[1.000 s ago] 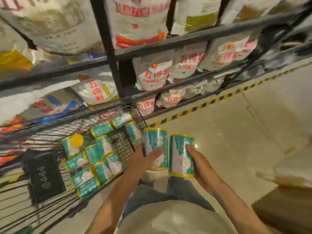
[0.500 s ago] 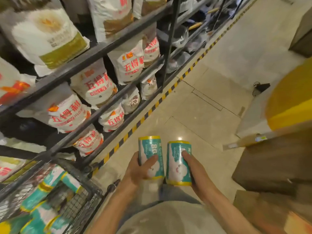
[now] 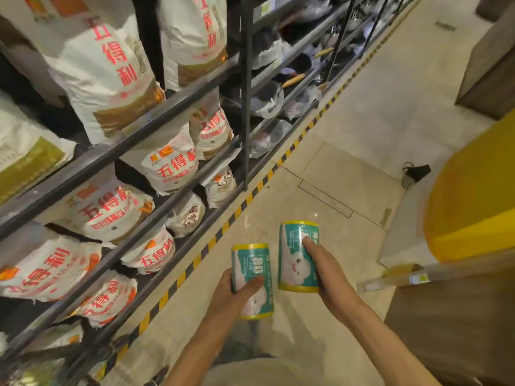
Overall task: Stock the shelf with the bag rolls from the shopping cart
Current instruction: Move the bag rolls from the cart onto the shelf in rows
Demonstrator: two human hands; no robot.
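I hold two teal bag rolls with yellow ends upright in front of me, above the tiled floor. My left hand (image 3: 232,293) grips one bag roll (image 3: 252,281), thumb across its label. Slightly higher and further forward, my right hand (image 3: 324,270) grips the other bag roll (image 3: 295,256). The shopping cart is out of view. A dark metal shelf rack (image 3: 178,98) runs along my left side.
The rack holds white flour sacks with red lettering (image 3: 170,162); further along lie wrapped dark goods (image 3: 267,98). A yellow-black striped line (image 3: 250,195) edges the floor by the rack. A yellow rounded fixture (image 3: 473,196) and brown boxes (image 3: 457,324) stand at right. A small dark object (image 3: 416,172) lies on the tiles.
My view has swung right, away from the shopping cart, which has left the frame. Both hands still hold their rolls; the right roll now sits higher and further forward than the left.
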